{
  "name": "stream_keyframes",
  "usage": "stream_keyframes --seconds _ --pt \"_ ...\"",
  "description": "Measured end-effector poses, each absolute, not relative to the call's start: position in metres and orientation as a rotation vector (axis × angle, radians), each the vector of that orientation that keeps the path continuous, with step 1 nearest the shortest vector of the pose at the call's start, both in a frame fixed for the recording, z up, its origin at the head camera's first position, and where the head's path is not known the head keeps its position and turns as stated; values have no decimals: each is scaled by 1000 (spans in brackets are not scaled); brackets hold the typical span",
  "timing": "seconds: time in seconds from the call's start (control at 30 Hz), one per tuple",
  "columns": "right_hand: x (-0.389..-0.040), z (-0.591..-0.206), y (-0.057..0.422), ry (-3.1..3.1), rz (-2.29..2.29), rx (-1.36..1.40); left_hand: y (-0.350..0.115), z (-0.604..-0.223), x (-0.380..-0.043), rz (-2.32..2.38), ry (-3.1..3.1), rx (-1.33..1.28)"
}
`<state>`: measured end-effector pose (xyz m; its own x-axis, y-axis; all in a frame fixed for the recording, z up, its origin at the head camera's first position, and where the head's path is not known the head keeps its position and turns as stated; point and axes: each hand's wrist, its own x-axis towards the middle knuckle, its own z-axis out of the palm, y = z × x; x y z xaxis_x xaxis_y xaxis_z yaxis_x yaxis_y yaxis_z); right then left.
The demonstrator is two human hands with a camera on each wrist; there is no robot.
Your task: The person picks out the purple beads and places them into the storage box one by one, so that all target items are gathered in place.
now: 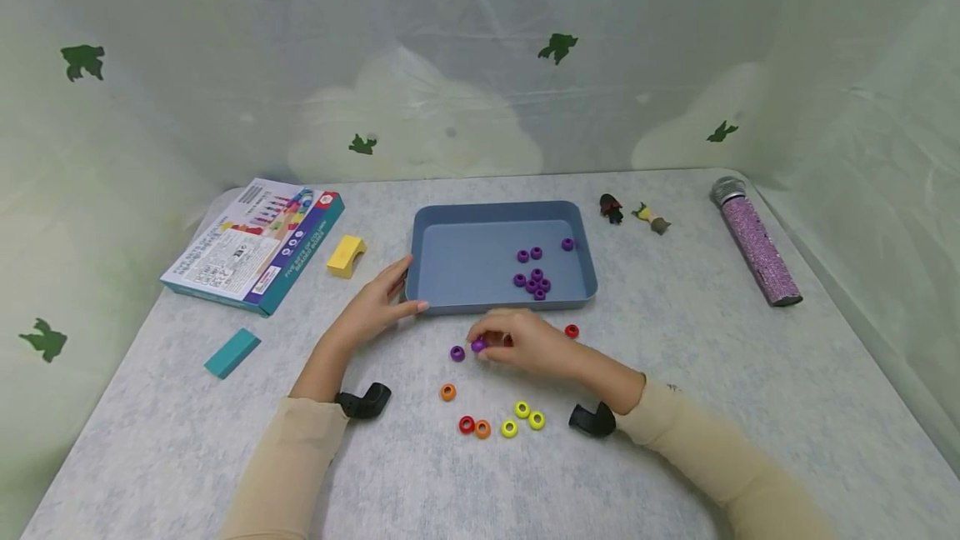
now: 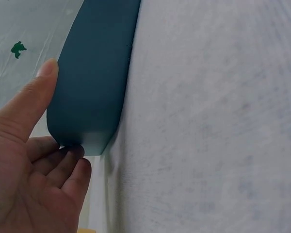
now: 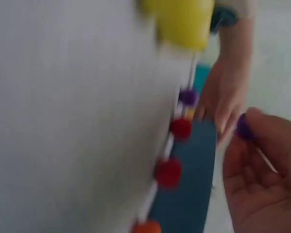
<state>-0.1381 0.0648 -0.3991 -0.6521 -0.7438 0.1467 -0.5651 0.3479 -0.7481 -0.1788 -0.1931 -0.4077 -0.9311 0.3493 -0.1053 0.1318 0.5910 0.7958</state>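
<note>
My right hand (image 1: pixel 525 342) pinches a purple bead (image 1: pixel 478 345) between thumb and fingertips, just in front of the blue-grey tray (image 1: pixel 465 307). In the right wrist view the same purple bead (image 3: pixel 244 127) shows at the fingertips. My left hand (image 1: pixel 375 307) holds the tray's near left corner, thumb along the front wall and fingers at the left side. Several purple beads (image 1: pixel 536 275) lie in the tray's right half. Another purple bead (image 1: pixel 457 353) rests on the table beside the pinched one.
Nearer me lie orange beads (image 1: pixel 447 392), a red bead (image 1: pixel 467 424) and three yellow beads (image 1: pixel 522 410). Another red bead (image 1: pixel 572 331) sits by the right wrist. Leftward are a box (image 1: pixel 247 248), a yellow block (image 1: pixel 346 257) and a teal block (image 1: pixel 232 353); rightward, small figures (image 1: pixel 611 208) and a glittery microphone (image 1: pixel 757 244).
</note>
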Motion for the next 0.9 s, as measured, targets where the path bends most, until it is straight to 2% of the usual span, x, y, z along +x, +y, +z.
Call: stream_keyframes --seconds 0.2,0.47,0.7,0.9 --pt "-177 -383 82 2509 -1368 -1042 -195 -411 -180 1250 2574 395" --pt "-227 -406 102 2667 -1265 -716 -197 -415 -183 1243 2577 407" --pt "-239 -415 106 2682 -1114 -585 -196 -414 -183 1246 2578 389" --pt "-237 -414 107 2667 -1091 -584 -196 -415 -183 1242 2581 393"
